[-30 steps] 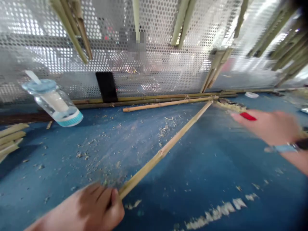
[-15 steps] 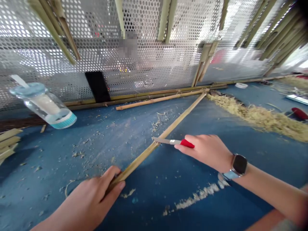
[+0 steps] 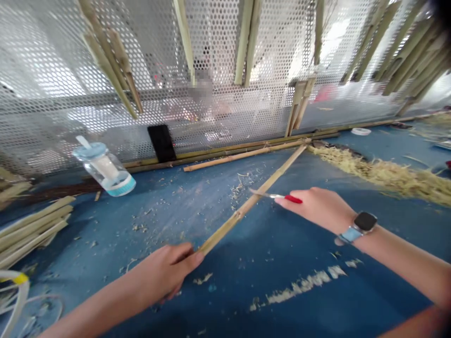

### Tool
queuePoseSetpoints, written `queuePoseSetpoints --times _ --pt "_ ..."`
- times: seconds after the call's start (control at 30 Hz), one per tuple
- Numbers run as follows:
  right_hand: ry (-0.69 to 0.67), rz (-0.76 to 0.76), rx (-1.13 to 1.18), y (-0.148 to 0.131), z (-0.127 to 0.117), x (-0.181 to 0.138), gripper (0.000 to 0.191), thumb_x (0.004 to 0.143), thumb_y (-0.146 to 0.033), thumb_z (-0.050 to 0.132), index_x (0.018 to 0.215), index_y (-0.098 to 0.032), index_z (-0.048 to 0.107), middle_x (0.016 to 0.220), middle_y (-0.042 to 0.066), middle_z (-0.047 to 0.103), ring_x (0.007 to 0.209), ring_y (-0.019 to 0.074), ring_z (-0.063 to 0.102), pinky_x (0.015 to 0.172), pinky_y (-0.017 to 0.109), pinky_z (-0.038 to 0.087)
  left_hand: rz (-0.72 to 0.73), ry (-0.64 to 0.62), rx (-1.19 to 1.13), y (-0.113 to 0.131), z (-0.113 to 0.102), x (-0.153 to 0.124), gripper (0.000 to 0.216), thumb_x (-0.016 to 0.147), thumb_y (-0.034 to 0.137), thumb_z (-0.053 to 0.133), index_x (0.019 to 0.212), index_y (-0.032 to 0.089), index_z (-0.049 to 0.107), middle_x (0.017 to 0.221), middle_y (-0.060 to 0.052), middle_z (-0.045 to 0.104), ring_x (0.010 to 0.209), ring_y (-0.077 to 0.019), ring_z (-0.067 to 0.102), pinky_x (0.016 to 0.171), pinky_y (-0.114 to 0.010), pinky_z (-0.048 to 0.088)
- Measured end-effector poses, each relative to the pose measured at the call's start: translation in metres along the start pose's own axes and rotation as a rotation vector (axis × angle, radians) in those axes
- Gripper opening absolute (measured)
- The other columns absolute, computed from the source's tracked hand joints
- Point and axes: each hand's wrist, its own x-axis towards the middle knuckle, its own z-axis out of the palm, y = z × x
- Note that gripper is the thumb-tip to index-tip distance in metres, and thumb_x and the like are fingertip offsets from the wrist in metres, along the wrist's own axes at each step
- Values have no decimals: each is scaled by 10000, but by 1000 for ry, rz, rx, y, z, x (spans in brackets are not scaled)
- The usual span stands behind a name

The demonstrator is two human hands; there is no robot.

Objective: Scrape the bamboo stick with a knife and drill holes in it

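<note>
On the blue bench [image 3: 299, 249], we see a clear bottle [image 3: 107, 168] with a pale-blue top and, to its right, a dark phone-like slab [image 3: 161, 143] leaning on the perforated panel [image 3: 225, 108]. We note split stems [image 3: 35, 230] piled at left, a white ring [image 3: 21, 300] cut off below them, and a flat white disc [image 3: 361, 132] at far right.

Stick [image 3: 243, 210]: slim, nearly straight, pale tan-yellow, raised node partway along. Runs diagonally from lower centre of frame, near end gripped, to upper right of centre, far end beside other canes. Knife [image 3: 275, 196]: thin metal blade, red handle mostly covered by grip. Sits right of centre, blade pointing left, crossing stick just beyond node, tip past stick's left edge. Cut depth too small to tell.
</note>
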Motion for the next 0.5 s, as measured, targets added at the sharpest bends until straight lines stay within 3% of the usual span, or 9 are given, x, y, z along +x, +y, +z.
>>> queuePoseSetpoints --times 0.1,0.2,0.3,0.5 --pt "-6 32 71 12 1 16 796 912 -959 215 582 -262 413 487 32 497 427 181 462 502 313 253 9 -68 -14 19 1 10 547 1006 740 397 884 242 589 440 56 537 414 -158 506 567 -290 450" --pt "16 -41 117 4 2 17 818 903 -981 179 597 -264 426 479 28 486 417 181 459 489 307 237 44 -64 -102 35 8 21 424 988 642 466 887 240 554 616 28 659 466 -149 579 551 -288 477" --pt "79 -122 88 -7 -1 13 820 898 -986 143 616 -268 421 463 22 465 397 172 419 477 301 197 74 34 -199 42 18 24 435 882 675 569 843 251 480 655 80 551 433 -93 456 463 -259 397" --pt "218 -75 99 0 -22 29 823 906 -972 171 601 -263 457 486 35 502 441 180 443 498 304 219 86 148 -327 26 28 13 661 747 907 469 896 264 486 508 144 357 341 -69 241 345 -232 215"
